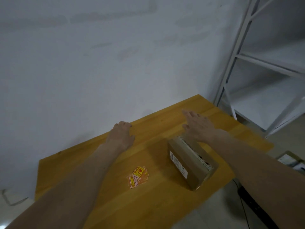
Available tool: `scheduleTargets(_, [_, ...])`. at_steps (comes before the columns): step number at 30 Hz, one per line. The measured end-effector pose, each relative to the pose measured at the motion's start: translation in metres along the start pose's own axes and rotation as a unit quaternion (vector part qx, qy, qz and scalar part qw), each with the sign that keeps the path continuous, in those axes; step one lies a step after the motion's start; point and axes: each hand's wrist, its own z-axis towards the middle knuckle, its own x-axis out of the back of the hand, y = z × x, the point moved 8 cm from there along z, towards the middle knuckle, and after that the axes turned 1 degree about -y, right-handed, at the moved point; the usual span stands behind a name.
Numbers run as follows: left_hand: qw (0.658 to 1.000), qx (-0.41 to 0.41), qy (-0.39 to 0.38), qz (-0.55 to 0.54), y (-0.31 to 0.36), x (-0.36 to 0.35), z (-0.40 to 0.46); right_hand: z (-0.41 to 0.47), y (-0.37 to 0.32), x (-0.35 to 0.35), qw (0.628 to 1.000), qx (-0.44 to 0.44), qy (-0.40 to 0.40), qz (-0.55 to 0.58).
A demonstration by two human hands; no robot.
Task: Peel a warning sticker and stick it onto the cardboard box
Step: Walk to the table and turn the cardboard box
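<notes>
Yellow worktop (102,199), grey wall behind. Stickers (137,177) lower centre, unpeeled; box (189,164) right, bare. Left hand (121,134) curled, empty; right hand (198,125) spread, empty. All steps remain.

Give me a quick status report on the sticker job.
Both hands empty: left hand on table, right hand open beyond cardboard box. Warning stickers untouched in pile. Nothing in the way.

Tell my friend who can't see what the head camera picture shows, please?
Two bare arms reach over a yellow wooden table; the left hand rests near its far edge, and the right hand, fingers spread, is past a cardboard box. A small pile of yellow and red warning stickers lies untouched beside the box.
</notes>
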Motion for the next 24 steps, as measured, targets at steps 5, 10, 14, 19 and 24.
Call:
scheduleTargets(5, [0.999, -0.028, -0.011, -0.016, 0.021, -0.002, 0.059, 0.039, 0.019, 0.005, 1.000, -0.019, 0.013, 0.002])
scheduleTargets(10, [0.999, -0.038, -0.021, -0.021, 0.042, -0.009, 0.101, 0.063, 0.036, 0.007, 1.000, -0.024, 0.013, 0.014])
scheduleTargets(14, [0.999, -0.027, -0.031, -0.019, 0.050, -0.014, 0.121, 0.089, 0.049, 0.012, 1.000, -0.012, 0.013, 0.003])
scheduleTargets(19, [0.999, 0.017, -0.023, -0.035, 0.049, -0.018, 0.140, 0.132, 0.062, 0.001, 1.000, 0.009, -0.007, -0.023])
scheduleTargets(24, [0.996, 0.080, -0.007, -0.046, 0.066, -0.046, 0.165, 0.183, 0.081, -0.021, 0.995, 0.085, -0.015, -0.058])
